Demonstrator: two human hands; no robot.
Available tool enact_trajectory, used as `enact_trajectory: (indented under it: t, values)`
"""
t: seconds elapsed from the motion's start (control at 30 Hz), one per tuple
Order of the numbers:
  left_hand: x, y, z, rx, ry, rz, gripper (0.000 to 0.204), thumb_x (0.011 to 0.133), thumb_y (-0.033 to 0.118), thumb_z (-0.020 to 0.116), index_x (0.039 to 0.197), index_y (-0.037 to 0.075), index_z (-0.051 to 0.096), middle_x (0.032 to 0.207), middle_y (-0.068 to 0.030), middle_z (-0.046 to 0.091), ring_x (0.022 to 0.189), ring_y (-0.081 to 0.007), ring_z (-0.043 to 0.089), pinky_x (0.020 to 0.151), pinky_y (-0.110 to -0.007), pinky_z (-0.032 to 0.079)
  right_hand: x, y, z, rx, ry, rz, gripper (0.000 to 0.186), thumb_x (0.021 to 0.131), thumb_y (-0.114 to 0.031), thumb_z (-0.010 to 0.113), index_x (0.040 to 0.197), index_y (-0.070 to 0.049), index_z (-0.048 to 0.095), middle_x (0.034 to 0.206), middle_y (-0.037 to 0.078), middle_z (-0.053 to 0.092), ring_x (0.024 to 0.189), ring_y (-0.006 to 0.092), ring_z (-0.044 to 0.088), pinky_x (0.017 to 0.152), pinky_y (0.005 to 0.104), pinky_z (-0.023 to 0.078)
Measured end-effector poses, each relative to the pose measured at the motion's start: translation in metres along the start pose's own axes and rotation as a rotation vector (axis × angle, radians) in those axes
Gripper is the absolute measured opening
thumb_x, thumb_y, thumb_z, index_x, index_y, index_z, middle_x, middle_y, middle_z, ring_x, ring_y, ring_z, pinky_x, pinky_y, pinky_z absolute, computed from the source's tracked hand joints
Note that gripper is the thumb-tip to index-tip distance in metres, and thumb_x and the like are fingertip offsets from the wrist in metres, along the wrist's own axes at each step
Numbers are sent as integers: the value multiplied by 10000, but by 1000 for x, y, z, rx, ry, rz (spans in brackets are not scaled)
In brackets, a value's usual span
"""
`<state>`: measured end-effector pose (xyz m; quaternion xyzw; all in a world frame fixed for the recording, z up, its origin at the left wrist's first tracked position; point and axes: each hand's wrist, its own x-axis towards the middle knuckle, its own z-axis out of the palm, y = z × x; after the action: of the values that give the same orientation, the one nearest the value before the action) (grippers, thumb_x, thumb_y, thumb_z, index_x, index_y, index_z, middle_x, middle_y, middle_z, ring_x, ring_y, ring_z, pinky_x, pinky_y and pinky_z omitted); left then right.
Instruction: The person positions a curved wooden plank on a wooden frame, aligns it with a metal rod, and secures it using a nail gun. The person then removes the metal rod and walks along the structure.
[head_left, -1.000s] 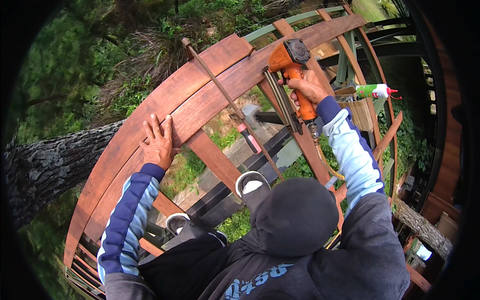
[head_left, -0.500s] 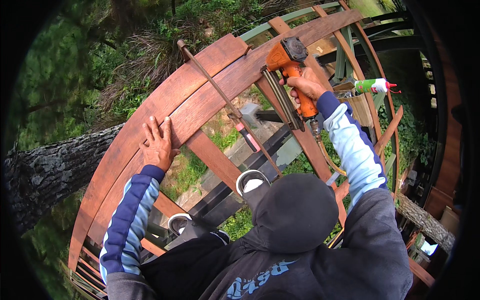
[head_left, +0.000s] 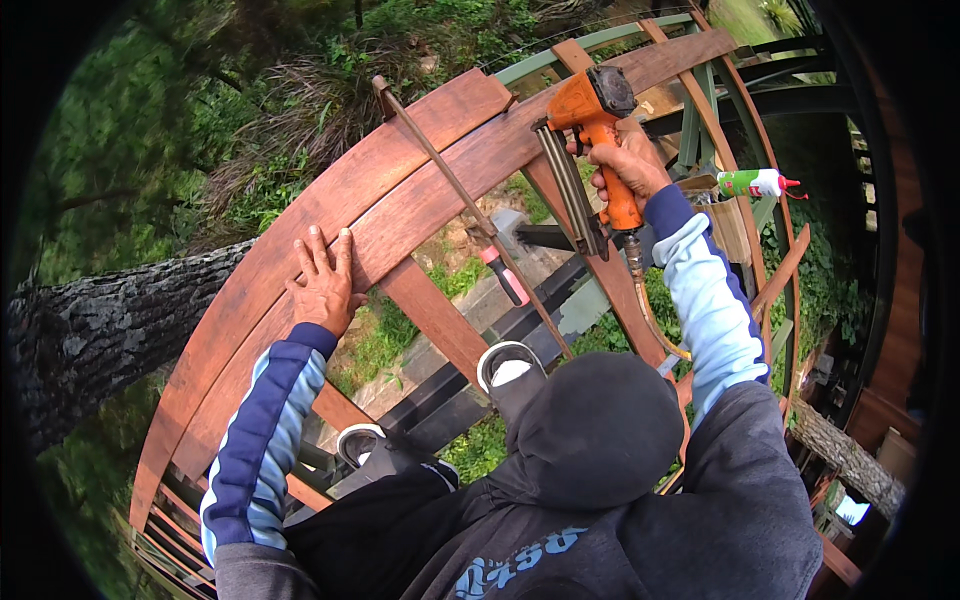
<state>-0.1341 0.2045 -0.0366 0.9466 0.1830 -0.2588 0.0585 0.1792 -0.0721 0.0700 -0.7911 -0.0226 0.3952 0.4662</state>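
My left hand [head_left: 325, 280] lies flat, fingers spread, on two curved brown boards set edge to edge, the outer board [head_left: 270, 268] and the inner board [head_left: 400, 225]. In my right hand [head_left: 632, 160] is the grip of an orange nail gun [head_left: 578, 104], its slanted metal magazine [head_left: 571, 195] on the side toward my left hand. The gun is over the inner board's far right stretch; whether its nose touches the wood cannot be made out. A long bar clamp [head_left: 430, 150] with a pink-and-black handle [head_left: 507, 278] crosses both boards between my hands.
An air hose [head_left: 650, 312] runs down from the gun's grip. A white-and-green bottle with a red nozzle [head_left: 750, 183] lies at the right on the framework. Wooden crosspieces [head_left: 435, 310] span gaps over grass below. A tree trunk [head_left: 130, 330] stands close on the left.
The whole view has shifted slightly, so the boards and clamp appear a little further right. The nail gun has edged slightly away to the far right; my left hand stays flat on the boards.
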Motion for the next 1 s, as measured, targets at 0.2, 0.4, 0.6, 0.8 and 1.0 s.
enact_trajectory:
  t: [0.2,0.4,0.6,0.8,1.0]
  values:
    - [0,1,1,13,0,-12,1089,737,381,809,1551,201,108,1588,-248,23,1429,-503,145,913,-690,423,-3,-2,10,-25,6,18,237,811,-94,589,1011,17,652,674,31,582,478,96,529,399,254,459]
    - [0,1,0,16,-6,-20,1093,733,388,811,1551,203,110,1589,-245,26,1430,-499,146,913,-690,421,3,-2,13,-56,-43,14,261,809,-81,574,1035,27,648,637,28,552,467,96,521,397,252,458]
    - [0,1,1,13,0,-18,1095,731,391,810,1552,195,112,1589,-245,34,1429,-499,150,908,-691,420,9,1,16,-72,-18,0,226,816,-97,581,988,30,653,568,38,547,428,110,513,381,263,441]
    - [1,-1,5,10,17,-15,1097,726,385,816,1551,192,119,1586,-252,42,1427,-503,154,903,-690,423,13,2,17,-102,-24,34,244,815,-72,565,1019,41,639,661,35,574,452,93,508,383,255,451]
    - [2,-1,5,8,32,-8,1134,703,339,838,1553,203,101,1594,-233,20,1432,-497,145,929,-658,434,17,-1,15,-154,-17,87,213,818,-82,569,986,23,648,639,31,570,457,85,510,377,246,431]
